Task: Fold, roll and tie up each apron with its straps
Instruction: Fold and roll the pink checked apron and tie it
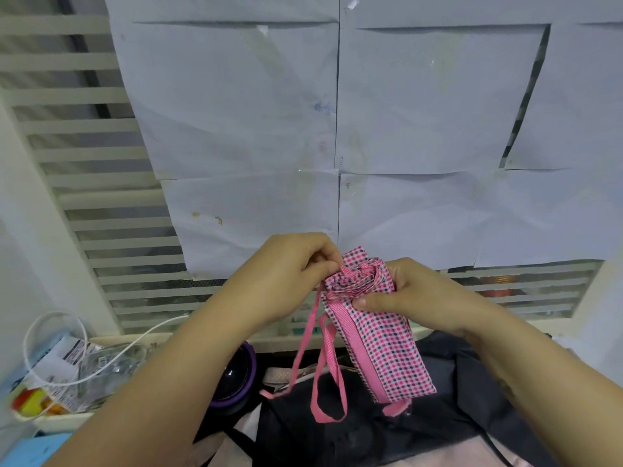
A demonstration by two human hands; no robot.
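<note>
head view: the pink checked apron (381, 328) is held up in the air in front of the person, above a dark cloth (387, 429) heaped on the surface below. it is already folded into a long narrow bundle, with its upper end curled into a loose roll whose layers show edge-on.

the right hand (414, 294) wraps the upper part of the bundle from the right, its thumb pressed flat across the front of the fabric and its fingers hidden behind, so i cannot tell how they lie. the left hand (296, 264) sits at the top left of the roll, fingers bunched together and pinching the fabric or strap end at the roll's edge; which of the two is not clear.

two pink straps (328, 372) hang loose from the left side of the bundle, one a single tail, the other a loop, both dangling down to the dark cloth.

as i judge it, the step in hand is rolling, with tying yet to come. to do it well, the right thumb should keep the layers squeezed so the roll does not spring open, while the left hand turns the end inward evenly, keeping the edges square. the straps want to stay outside the roll, free on one side, so there is length enough to wind round and knot.
</note>
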